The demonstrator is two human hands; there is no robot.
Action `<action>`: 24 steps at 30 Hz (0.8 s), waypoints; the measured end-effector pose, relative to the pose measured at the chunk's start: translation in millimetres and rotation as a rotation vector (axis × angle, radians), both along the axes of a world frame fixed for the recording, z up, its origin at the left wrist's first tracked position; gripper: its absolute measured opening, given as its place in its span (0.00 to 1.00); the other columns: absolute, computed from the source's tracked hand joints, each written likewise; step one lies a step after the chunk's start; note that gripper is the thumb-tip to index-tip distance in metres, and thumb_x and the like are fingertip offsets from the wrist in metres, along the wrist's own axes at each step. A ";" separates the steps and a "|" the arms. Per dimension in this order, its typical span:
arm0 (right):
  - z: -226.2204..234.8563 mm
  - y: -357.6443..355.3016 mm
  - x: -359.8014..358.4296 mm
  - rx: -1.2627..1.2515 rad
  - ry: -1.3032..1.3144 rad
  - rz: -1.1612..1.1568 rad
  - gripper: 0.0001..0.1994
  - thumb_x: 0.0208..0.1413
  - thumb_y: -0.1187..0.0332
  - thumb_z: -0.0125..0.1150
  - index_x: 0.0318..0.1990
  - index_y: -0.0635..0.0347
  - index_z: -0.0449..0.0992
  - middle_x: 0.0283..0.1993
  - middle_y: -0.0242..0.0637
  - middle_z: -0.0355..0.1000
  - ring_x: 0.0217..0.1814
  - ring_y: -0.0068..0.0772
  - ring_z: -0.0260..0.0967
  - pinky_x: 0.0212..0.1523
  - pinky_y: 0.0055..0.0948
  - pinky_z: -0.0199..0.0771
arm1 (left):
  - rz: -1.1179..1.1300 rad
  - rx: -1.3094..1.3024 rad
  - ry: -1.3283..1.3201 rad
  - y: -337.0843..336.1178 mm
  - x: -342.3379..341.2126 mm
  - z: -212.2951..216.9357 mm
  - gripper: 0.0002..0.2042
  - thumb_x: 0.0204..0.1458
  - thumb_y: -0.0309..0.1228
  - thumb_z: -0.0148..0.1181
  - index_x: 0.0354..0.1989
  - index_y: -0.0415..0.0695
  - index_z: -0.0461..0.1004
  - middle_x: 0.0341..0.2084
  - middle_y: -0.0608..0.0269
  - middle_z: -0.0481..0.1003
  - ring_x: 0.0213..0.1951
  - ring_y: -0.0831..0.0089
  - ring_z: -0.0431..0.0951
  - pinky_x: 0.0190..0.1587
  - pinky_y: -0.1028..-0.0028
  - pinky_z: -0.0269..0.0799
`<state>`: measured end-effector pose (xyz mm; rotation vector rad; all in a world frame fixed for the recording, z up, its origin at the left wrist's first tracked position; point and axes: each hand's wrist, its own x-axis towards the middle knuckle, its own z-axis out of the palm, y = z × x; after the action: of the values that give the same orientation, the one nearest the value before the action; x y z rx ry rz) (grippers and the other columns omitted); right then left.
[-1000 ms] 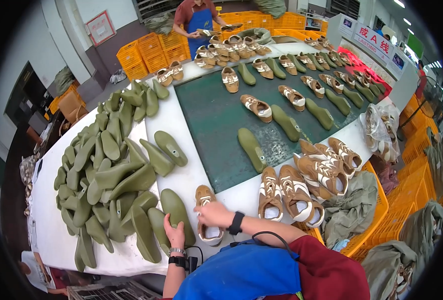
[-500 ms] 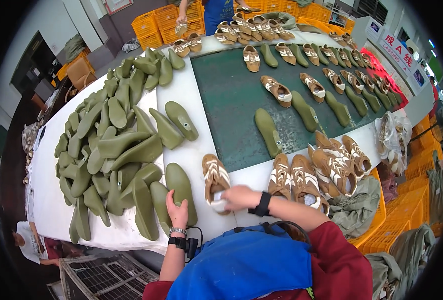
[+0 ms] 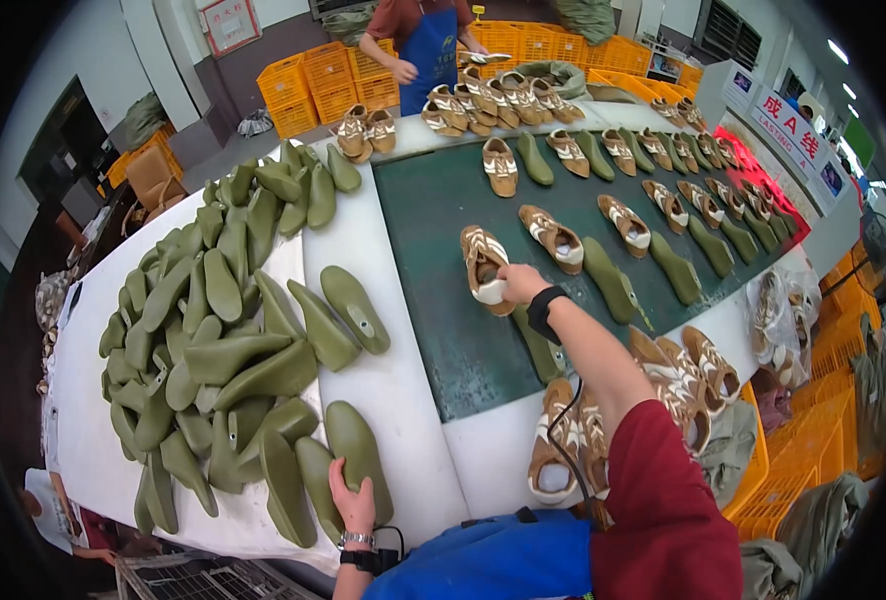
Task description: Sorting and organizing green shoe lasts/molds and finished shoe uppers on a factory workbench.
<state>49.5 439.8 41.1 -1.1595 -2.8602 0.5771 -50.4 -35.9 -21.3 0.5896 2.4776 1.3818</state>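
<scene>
Out over the green conveyor belt (image 3: 423, 300), my right hand (image 3: 523, 285) pinches the heel of a brown sneaker (image 3: 485, 258) with white stripes, its toe pointing away from me. Just below that heel is a green shoe last (image 3: 541, 350), partly hidden by my forearm. My left hand (image 3: 353, 503), thumb and fingers apart, rests against a green shoe last (image 3: 359, 445) on the white table edge. A second last (image 3: 315, 480) lies beside it on the left. Whether the left fingertips curl under a last is hard to see.
A large heap of green lasts (image 3: 213, 300) covers the left table. Sneakers and lasts stand in rows along the belt. More sneakers (image 3: 553, 450) sit by my right arm. Across the table stands a person in a blue apron (image 3: 431, 50). Orange crates (image 3: 793, 450) line the right side.
My right hand has carried the brown sneaker from the white near edge forward and right, over the belt. My left hand stays at the same lasts. The whole view has shifted slightly.
</scene>
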 end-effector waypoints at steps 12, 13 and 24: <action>-70.9 2.8 -74.9 0.025 0.184 -0.236 0.23 0.45 0.72 0.57 0.52 0.51 0.64 0.42 0.49 0.69 0.45 0.53 0.68 0.46 0.44 0.68 | 0.043 -0.071 0.028 2.9 0.7 10.4 0.27 0.37 0.21 0.59 0.51 0.38 0.62 0.54 0.45 0.60 0.57 0.53 0.60 0.59 0.65 0.55; -61.8 -10.0 -90.7 0.230 0.245 -0.140 0.23 0.46 0.68 0.57 0.52 0.50 0.64 0.42 0.48 0.69 0.44 0.52 0.68 0.44 0.44 0.69 | 0.035 -0.074 0.027 5.6 0.9 13.5 0.27 0.37 0.21 0.59 0.51 0.38 0.62 0.55 0.45 0.60 0.57 0.53 0.60 0.59 0.65 0.55; -21.1 -149.9 -201.4 -0.015 0.090 0.325 0.23 0.47 0.68 0.49 0.55 0.43 0.63 0.32 0.43 0.74 0.35 0.43 0.73 0.36 0.40 0.71 | 0.016 -0.058 0.064 3.4 10.4 10.1 0.26 0.38 0.24 0.59 0.51 0.38 0.63 0.54 0.45 0.61 0.57 0.53 0.60 0.59 0.65 0.55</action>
<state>-151.9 289.9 20.0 -0.6516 -2.9872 0.6392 -40.0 -32.6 -11.2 0.6124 2.5683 1.3122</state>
